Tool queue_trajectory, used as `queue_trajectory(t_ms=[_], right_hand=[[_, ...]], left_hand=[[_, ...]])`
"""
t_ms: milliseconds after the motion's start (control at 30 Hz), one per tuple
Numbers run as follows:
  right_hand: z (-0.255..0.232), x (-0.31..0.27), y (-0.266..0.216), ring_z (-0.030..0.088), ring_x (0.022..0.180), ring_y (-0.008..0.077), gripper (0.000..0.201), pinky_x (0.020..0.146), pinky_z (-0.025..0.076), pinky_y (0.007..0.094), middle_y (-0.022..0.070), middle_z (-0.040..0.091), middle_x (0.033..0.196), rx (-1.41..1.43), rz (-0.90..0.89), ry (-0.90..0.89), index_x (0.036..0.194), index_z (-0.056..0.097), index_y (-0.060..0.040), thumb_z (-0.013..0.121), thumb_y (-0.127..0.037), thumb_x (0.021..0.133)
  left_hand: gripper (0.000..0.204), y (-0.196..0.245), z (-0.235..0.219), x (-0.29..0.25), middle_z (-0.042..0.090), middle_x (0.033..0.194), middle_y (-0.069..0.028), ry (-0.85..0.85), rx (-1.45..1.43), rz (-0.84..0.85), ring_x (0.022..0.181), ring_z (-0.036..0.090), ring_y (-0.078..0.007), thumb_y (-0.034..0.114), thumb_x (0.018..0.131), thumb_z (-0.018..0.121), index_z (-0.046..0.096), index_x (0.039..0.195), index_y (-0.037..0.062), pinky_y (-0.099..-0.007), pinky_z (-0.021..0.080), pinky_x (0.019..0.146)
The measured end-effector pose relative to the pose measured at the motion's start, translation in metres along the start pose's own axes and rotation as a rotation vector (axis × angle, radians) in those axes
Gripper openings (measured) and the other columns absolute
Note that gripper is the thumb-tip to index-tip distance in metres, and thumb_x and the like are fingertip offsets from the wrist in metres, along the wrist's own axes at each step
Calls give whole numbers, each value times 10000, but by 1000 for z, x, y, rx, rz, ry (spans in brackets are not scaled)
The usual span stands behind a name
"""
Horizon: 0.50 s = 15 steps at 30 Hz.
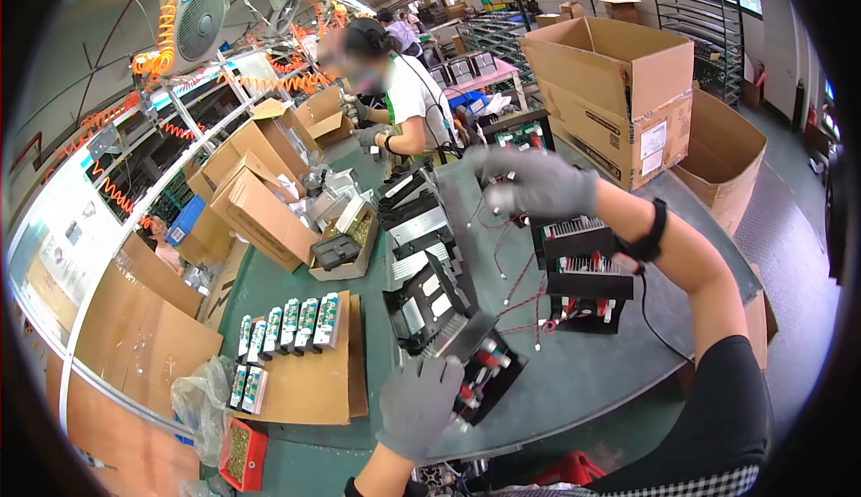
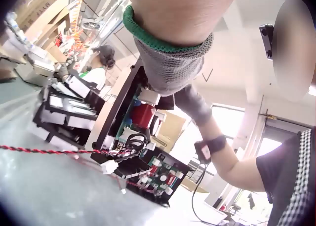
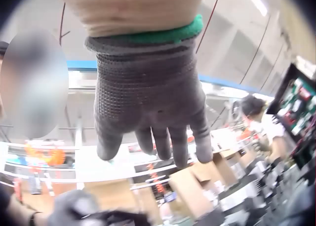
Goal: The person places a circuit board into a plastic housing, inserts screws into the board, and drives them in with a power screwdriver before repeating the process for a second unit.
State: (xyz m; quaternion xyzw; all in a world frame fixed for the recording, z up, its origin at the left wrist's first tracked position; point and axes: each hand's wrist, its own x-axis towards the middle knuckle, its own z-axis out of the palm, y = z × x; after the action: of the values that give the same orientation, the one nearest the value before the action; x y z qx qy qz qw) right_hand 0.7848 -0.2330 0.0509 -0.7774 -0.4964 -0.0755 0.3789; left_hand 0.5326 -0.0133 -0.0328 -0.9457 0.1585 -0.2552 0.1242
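My gloved left hand grips the near end of a black-cased circuit unit, which has red parts and a finned metal side. In the left wrist view this circuit unit stands tilted, with twisted red-black wires and a white plug trailing from it; the glove's fingers are hidden there. My right hand is raised over the far right of the table, holding nothing. The right wrist view shows this hand with fingers straight and slightly apart. Below it in the head view are more black-cased units.
Black housings line the table's middle. Small green boards on metal blocks stand on cardboard at left. A red bin holds small parts. Large cartons stand at the far right; another person works at the back.
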Motion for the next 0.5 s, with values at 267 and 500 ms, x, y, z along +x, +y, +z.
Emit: queue_trajectory(t_ms=[267,500], right_hand=[[4,-46,-39,639,910,219,345,682,546,360,25,598,990,-815,-446,58,1110,600,-186,641,-208,768],[-29,-24,86,614,953,250,312,732,534,364,29,598,1021,-1109,-87,311,1152,628,-180,639,-207,841]], left_hand=[[454,1,-33,111,560,945,-88,403,-105,25,871,583,-275,252,727,711,567,1131,102,-390,484,720],[517,-25,-32,70,563,1157,-160,339,-297,-258,1045,554,-351,318,858,666,517,1290,76,-441,457,867]])
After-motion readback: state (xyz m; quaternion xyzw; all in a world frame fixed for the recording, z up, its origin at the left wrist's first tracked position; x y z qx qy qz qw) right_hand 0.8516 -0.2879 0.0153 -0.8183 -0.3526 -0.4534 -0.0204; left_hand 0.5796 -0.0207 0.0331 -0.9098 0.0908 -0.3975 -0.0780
